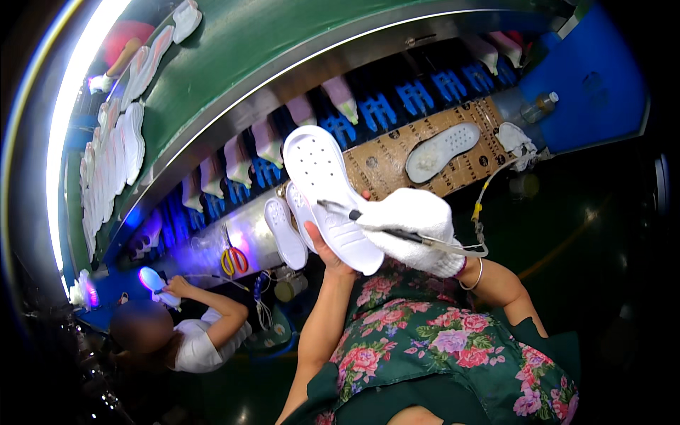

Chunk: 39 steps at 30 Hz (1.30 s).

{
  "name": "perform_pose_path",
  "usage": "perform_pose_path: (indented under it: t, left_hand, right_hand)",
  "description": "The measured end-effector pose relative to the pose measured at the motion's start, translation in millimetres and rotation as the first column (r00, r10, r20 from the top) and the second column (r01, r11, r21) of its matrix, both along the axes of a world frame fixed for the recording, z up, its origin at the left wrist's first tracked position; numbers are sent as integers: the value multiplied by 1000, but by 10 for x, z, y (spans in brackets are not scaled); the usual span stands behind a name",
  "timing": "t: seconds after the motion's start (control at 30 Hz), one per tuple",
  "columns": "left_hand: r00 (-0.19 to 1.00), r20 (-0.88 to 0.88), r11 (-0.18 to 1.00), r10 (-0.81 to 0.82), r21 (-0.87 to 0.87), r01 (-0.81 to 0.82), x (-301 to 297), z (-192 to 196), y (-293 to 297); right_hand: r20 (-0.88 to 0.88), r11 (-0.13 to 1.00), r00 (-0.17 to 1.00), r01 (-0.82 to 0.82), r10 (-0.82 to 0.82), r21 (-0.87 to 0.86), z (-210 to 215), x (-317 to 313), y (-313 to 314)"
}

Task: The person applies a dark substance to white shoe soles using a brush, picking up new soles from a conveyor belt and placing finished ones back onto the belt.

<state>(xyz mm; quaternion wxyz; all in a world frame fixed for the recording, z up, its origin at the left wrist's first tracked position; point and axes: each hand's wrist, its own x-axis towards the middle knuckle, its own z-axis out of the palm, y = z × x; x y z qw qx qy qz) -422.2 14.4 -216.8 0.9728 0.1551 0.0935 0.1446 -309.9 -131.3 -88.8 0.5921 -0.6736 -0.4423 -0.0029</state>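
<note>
My bare left hand [329, 253] is closed on a white shoe sole [316, 168] by its lower edge. The sole tilts up, its face with small holes toward me. My right hand [416, 221], in a white knit glove, grips a thin pen-like tool [341, 210] with a dark shaft and a narrow tip. That tip lies over the middle of the sole; whether it touches cannot be told. A thin tube [471, 253] trails from the tool's rear. Behind the held sole, two more white soles [285, 234] rest on the bench, one partly hidden.
Cardboard [382, 166] covers the bench, bearing a worn grey sole [443, 151]. Pink-and-white shoe parts [239, 159] stand along blue racks [377, 112]. More soles lie on a green conveyor [212, 42]. Scissors [234, 261] lie left; a co-worker [212, 333] holds a sole there. A bottle [542, 106] stands right.
</note>
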Motion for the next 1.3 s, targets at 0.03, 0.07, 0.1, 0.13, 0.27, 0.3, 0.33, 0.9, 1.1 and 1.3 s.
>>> perform_pose_path:
  t: [0.03, 0.07, 0.1, 0.13, 0.27, 0.3, 0.33, 0.9, 1.1, 1.3]
  left_hand:
    - [1000, -10, 1000, 5, 15, -5, 18, -40, 15]
    - [998, -52, 999, 28, -43, -30, 67, 84, -74]
    - [999, -39, 998, 22, -51, -24, 101, 94, -81]
    - [993, -104, 998, 57, -19, -60, 95, 83, -101]
    - [953, -224, 978, 205, 76, -192, 202, 148, -196]
    - [950, -231, 977, 212, 82, -199, 221, 171, -226]
    - [950, -229, 976, 213, 90, -197, 242, 181, -253]
    - [974, -170, 986, 147, 102, -131, 343, 120, -122]
    - [985, -135, 992, 111, 77, -101, 370, 125, -61]
    - [998, -38, 998, 59, 12, -58, 361, 81, 77]
  right_hand:
    - [-3, 1000, 1000, 19, -19, 17, 19, -11, 8]
    - [7, 999, 999, 33, -33, 13, 22, 8, 10]
    - [26, 999, 999, 34, -34, 11, 30, 23, 10]
    - [43, 999, 999, 24, -25, 39, 13, 30, 31]
    - [4, 995, 995, -95, 95, 10, -84, 62, 95]
    - [-16, 997, 996, -82, 82, -12, -93, 28, 103]
    - [-36, 997, 997, -70, 69, -34, -93, -2, 115]
    - [65, 996, 996, 66, -69, 53, 121, -164, 426]
    - [-210, 993, 977, 48, -24, 110, -27, -205, 379]
    - [106, 992, 988, -114, 109, 44, -198, -57, 348]
